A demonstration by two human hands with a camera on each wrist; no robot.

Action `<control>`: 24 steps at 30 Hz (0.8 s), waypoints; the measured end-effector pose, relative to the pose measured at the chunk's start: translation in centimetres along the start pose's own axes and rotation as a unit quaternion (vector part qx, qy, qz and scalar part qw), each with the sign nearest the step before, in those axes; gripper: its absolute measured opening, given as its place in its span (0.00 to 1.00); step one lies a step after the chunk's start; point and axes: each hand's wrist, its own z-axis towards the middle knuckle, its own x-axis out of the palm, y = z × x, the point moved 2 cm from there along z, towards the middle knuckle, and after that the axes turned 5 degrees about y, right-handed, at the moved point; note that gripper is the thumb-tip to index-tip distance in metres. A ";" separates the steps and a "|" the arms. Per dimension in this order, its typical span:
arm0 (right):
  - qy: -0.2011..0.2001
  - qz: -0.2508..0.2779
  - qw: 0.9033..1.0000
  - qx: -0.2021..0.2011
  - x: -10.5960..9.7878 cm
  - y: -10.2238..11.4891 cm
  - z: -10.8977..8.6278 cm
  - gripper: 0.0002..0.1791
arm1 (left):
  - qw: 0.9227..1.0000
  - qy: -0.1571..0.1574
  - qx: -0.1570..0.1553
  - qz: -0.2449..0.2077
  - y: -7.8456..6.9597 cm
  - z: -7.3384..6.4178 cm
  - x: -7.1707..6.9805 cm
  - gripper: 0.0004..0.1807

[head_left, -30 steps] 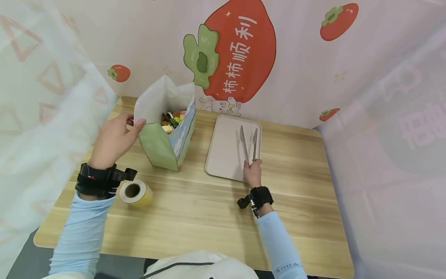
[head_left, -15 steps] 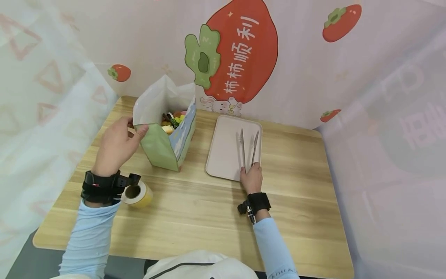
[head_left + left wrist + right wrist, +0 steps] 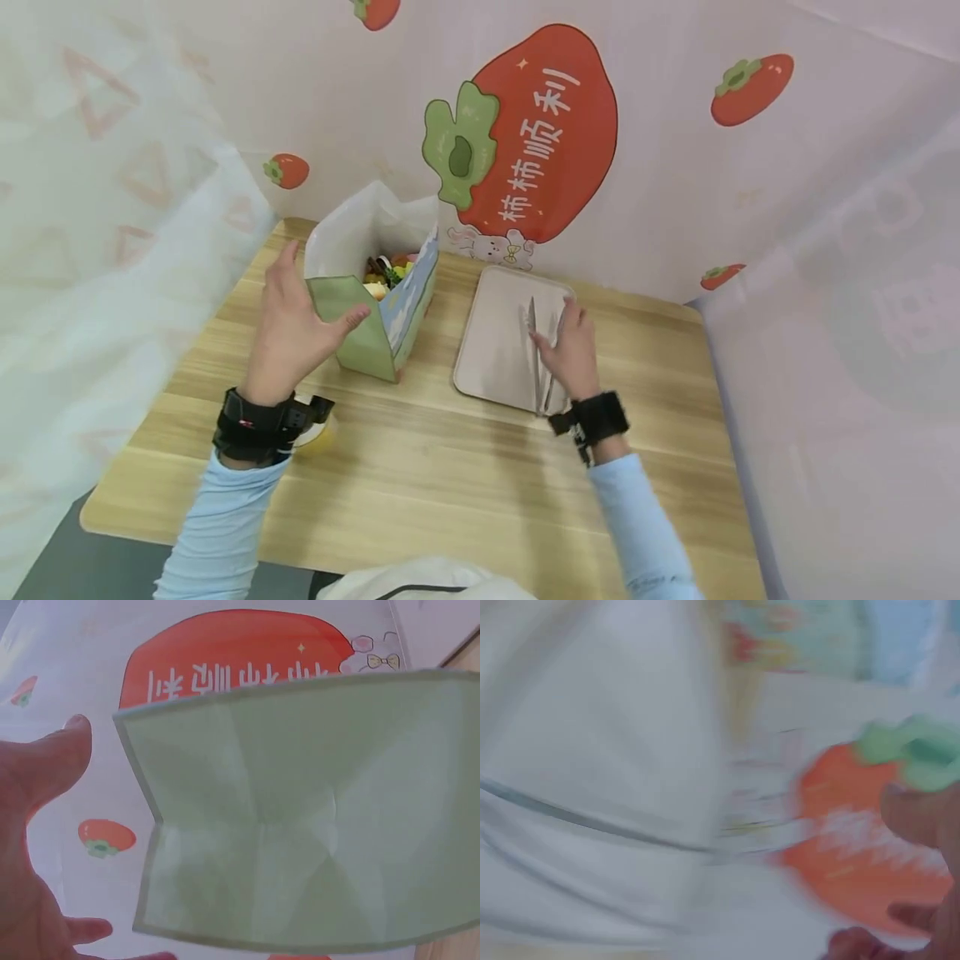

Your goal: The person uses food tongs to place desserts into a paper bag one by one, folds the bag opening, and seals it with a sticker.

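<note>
An open paper bag (image 3: 367, 337), green on its side with a white lining, stands at the back left with colourful food pieces (image 3: 387, 273) inside. Just in front of its left edge is my left hand (image 3: 288, 337), thumb and fingers spread, holding nothing. The left wrist view shows a gap between that thumb and the bag's green side panel (image 3: 300, 817). Metal tongs (image 3: 536, 375) lie on a pale rectangular tray (image 3: 491, 333), arms pointing to the back. My right hand (image 3: 573, 354) hovers over them with its fingers apart, hiding part of one arm.
A yellow roll with a white top (image 3: 318, 435) stands on the wooden table (image 3: 420, 483), partly hidden by the left wrist strap. A printed curtain (image 3: 660, 192) hangs behind the table's back edge, with more sheeting at both sides.
My right hand has let go of the tongs, leaving them on the tray, and has risen. My left hand has released the bag's edge and spread its fingers. The head view has shifted slightly.
</note>
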 end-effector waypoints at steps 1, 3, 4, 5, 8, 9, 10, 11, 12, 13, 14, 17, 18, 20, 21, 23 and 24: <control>0.005 -0.006 0.999 -0.042 -1.4 1.2 1.6 0.48 | 1.000 -0.011 0.005 -0.003 -0.2 0.0 0.4 0.62; 0.027 -0.039 0.992 -0.121 -3.8 3.8 4.9 0.53 | 0.999 -0.032 0.013 -0.005 -0.6 0.1 1.1 0.63; 0.041 -0.060 0.985 -0.157 -4.8 5.1 6.5 0.56 | 0.999 -0.041 0.016 -0.003 -0.8 0.3 1.6 0.64; 0.056 -0.090 0.975 -0.195 -5.5 6.5 8.2 0.58 | 0.999 -0.047 0.017 0.002 -0.9 0.4 2.0 0.65; 0.103 -0.198 0.932 -0.285 -6.5 10.5 12.7 0.64 | 0.998 -0.057 0.016 0.009 -1.5 0.6 3.1 0.67; 0.120 -0.232 0.915 -0.308 -6.4 11.7 14.0 0.66 | 0.998 -0.055 0.017 0.014 -1.6 0.7 3.5 0.68; 0.141 -0.264 0.896 -0.328 -6.2 12.9 15.1 0.67 | 0.998 -0.053 0.018 0.017 -1.8 0.7 3.8 0.68; 0.159 -0.297 0.875 -0.348 -5.8 14.1 16.2 0.68 | 0.998 -0.053 0.018 0.022 -1.9 0.7 4.1 0.69; 0.175 -0.328 0.853 -0.367 -5.3 15.2 17.1 0.70 | 0.998 -0.055 0.019 0.027 -2.0 0.8 4.3 0.69; 0.189 -0.353 0.833 -0.382 -4.8 16.3 17.9 0.71 | 0.998 -0.058 0.019 0.032 -2.0 0.8 4.5 0.69; 0.205 -0.370 0.814 -0.397 -4.2 17.4 18.6 0.72 | 0.997 -0.063 0.019 0.038 -2.0 0.7 4.6 0.69; 0.236 -0.410 0.768 -0.432 -2.3 20.0 20.1 0.75 | 0.995 -0.079 0.016 0.054 -1.8 0.6 4.9 0.69; 0.243 -0.419 0.759 -0.436 -1.9 20.7 20.4 0.75 | 0.995 -0.081 0.016 0.055 -1.8 0.5 5.0 0.69; 0.262 -0.436 0.745 -0.431 -1.2 21.6 20.7 0.75 | 0.995 -0.082 0.017 0.059 -1.8 0.3 5.4 0.67; 0.269 -0.448 0.738 -0.427 -1.0 21.8 20.8 0.74 | 0.995 -0.081 0.018 0.059 -1.9 0.2 5.7 0.66; 0.287 -0.462 0.727 -0.419 -0.7 22.1 20.7 0.73 | 0.995 -0.080 0.018 0.048 -2.1 0.1 6.0 0.63; 0.297 -0.463 0.723 -0.418 -0.6 22.1 20.6 0.71 | 0.996 -0.081 0.015 0.042 -2.2 0.1 6.2 0.62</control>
